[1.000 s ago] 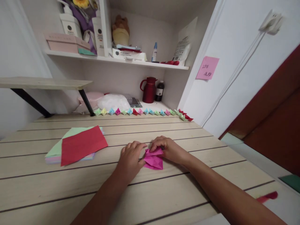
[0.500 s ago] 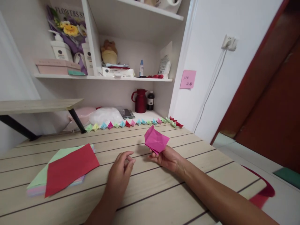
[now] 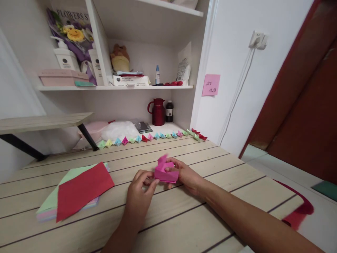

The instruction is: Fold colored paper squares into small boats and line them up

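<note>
Compared with the view half a second earlier, the left hand [image 3: 139, 196], then apart from the work with its fingers loosely curled, now meets the left edge of the magenta origami paper [image 3: 166, 176]. The paper itself, then raised and spread on the right hand [image 3: 187, 177], is now lower and more compact, with one blurred flap standing upright. At far left, the red sheet [image 3: 84, 191] lies askew on the pale green sheet [image 3: 48, 205] of the paper stack, as before.

Hands, left to right: the left is nearly closed, its thumb and index finger pinching the paper's near left corner, the other fingers curled in. The right is partly closed, gripping the paper's right end, thumb laid over the inside and fingers beneath. The paper is thus held between both hands, over the middle of the desk [image 3: 168, 232] and in front of a row of small folded-paper boats [image 3: 117, 141].

Writing, left to right: the bouquet wrapping [image 3: 64, 14] reads "FLOWERS S", the remainder cut off; labels on the white pump bottle [image 3: 66, 59] and the wipes packet [image 3: 135, 81] are too small to read; the pink sticky note [image 3: 211, 85] bears "250" above illegible handwritten characters.
</note>
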Demonstrator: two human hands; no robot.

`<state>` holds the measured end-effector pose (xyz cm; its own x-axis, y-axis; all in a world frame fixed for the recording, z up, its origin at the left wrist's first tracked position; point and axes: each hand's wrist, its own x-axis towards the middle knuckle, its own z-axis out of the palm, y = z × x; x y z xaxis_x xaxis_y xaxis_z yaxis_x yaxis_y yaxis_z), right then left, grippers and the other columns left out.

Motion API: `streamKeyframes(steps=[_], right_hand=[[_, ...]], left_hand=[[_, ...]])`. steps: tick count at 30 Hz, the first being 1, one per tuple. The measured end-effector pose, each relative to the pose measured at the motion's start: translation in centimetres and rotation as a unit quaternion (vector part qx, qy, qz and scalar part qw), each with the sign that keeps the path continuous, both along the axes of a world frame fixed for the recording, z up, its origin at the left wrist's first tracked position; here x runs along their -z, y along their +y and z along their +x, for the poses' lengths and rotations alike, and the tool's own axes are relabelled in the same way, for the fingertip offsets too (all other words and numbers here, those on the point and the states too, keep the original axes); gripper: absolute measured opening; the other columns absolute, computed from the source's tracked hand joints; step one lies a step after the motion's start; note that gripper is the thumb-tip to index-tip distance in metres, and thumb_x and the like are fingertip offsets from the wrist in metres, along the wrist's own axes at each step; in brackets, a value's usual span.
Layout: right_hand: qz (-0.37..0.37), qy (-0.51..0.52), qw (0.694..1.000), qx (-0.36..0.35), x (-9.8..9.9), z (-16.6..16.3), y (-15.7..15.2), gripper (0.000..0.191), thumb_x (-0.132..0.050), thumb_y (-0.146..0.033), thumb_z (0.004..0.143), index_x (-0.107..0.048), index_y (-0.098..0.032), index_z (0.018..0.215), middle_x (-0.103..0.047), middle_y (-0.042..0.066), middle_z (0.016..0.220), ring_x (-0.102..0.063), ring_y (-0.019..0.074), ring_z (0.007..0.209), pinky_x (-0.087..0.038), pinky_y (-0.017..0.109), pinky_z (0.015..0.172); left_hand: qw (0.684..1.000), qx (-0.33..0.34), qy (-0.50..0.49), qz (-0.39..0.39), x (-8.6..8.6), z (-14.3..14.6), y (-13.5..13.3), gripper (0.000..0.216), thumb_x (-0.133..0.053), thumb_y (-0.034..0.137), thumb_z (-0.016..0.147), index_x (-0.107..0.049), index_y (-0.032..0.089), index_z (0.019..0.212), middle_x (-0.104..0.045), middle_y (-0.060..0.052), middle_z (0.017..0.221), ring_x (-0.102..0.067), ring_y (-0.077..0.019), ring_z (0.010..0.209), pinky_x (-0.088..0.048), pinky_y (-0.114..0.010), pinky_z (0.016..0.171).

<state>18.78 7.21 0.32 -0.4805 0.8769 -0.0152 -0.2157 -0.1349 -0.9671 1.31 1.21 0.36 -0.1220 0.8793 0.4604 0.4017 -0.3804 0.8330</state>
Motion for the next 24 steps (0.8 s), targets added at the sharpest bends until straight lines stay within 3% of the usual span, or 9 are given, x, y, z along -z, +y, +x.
streamKeyframes(steps=[3, 6, 8, 12, 15, 18, 21, 24], right_hand=[[0.021, -0.004, 1.000, -0.016, -0.3, 0.0, -0.3, 0.040, -0.060, -0.039, 0.087, -0.052, -0.022, 0.122, -0.069, 0.000, 0.073, -0.063, 0.0136, 0.048, -0.053, 0.027, 0.051], [0.025, 0.011, 1.000, -0.011, -0.5, 0.0, -0.6, 0.048, -0.042, -0.056, 0.093, -0.050, -0.021, 0.125, -0.066, 0.001, 0.071, -0.064, 0.0149, 0.052, -0.054, 0.030, 0.058], [0.020, 0.022, 0.999, 0.016, -0.5, 0.0, -0.7, 0.050, -0.040, -0.059, 0.093, -0.048, -0.023, 0.127, -0.066, 0.003, 0.081, -0.066, 0.0153, 0.060, -0.054, 0.029, 0.061], [-0.022, 0.044, 0.997, 0.064, -0.4, 0.0, 0.0, 0.047, -0.056, -0.055, 0.087, -0.047, -0.029, 0.126, -0.059, 0.007, 0.115, -0.066, 0.0169, 0.085, -0.056, 0.030, 0.070], [-0.078, 0.052, 0.995, 0.036, -1.2, 0.0, 1.2, 0.053, -0.063, -0.055, 0.082, -0.046, -0.030, 0.126, -0.054, 0.008, 0.124, -0.064, 0.0191, 0.096, -0.055, 0.033, 0.075], [-0.092, 0.017, 0.995, -0.036, -2.7, -0.4, 2.0, 0.058, -0.060, -0.061, 0.081, -0.050, -0.025, 0.126, -0.056, 0.011, 0.124, -0.061, 0.0217, 0.103, -0.052, 0.036, 0.080], [-0.051, -0.017, 0.996, -0.068, -3.7, -1.5, 1.9, 0.061, -0.059, -0.061, 0.082, -0.050, -0.022, 0.128, -0.059, 0.014, 0.123, -0.058, 0.0239, 0.110, -0.047, 0.039, 0.089], [0.028, -0.003, 0.999, -0.031, -3.9, -2.3, 1.2, 0.069, -0.045, -0.069, 0.085, -0.041, -0.024, 0.137, -0.054, 0.017, 0.132, -0.055, 0.0272, 0.115, -0.042, 0.046, 0.097]], left_hand=[[0.995, 0.003, -0.085, -0.056, 0.2, -0.2, 0.2, 0.019, -0.069, 0.036, 0.072, -0.062, 0.019, 0.068, -0.059, 0.001, 0.069, -0.057, -0.0140, 0.062, -0.046, -0.025, 0.061], [0.964, -0.030, -0.233, -0.125, 0.3, -0.7, 0.4, 0.025, -0.075, 0.039, 0.069, -0.062, 0.019, 0.073, -0.057, 0.004, 0.062, -0.056, -0.0115, 0.060, -0.047, -0.023, 0.062], [0.930, -0.039, -0.337, -0.142, 0.2, -1.2, 0.5, 0.024, -0.078, 0.033, 0.069, -0.060, 0.018, 0.074, -0.057, 0.006, 0.064, -0.056, -0.0091, 0.061, -0.049, -0.022, 0.068], [0.863, 0.002, -0.483, -0.148, -0.3, -2.0, 0.6, 0.016, -0.075, 0.015, 0.073, -0.059, 0.018, 0.073, -0.061, 0.003, 0.073, -0.061, -0.0081, 0.070, -0.052, -0.022, 0.077], [0.846, 0.036, -0.509, -0.153, -0.4, -2.3, 0.6, 0.013, -0.073, 0.011, 0.075, -0.062, 0.018, 0.078, -0.065, 0.000, 0.081, -0.064, -0.0099, 0.080, -0.053, -0.022, 0.081], [0.851, 0.058, -0.499, -0.155, -0.3, -2.4, 0.5, 0.013, -0.074, 0.014, 0.076, -0.064, 0.017, 0.084, -0.068, -0.002, 0.086, -0.065, -0.0118, 0.087, -0.053, -0.023, 0.085], [0.860, 0.086, -0.475, -0.164, -0.2, -2.4, 0.6, 0.019, -0.075, 0.018, 0.076, -0.065, 0.015, 0.092, -0.070, -0.006, 0.094, -0.067, -0.0153, 0.092, -0.054, -0.026, 0.085], [0.858, 0.077, -0.479, -0.166, -0.1, -2.5, 0.7, 0.020, -0.075, 0.018, 0.076, -0.064, 0.015, 0.093, -0.071, -0.007, 0.092, -0.068, -0.0157, 0.086, -0.055, -0.027, 0.081]])
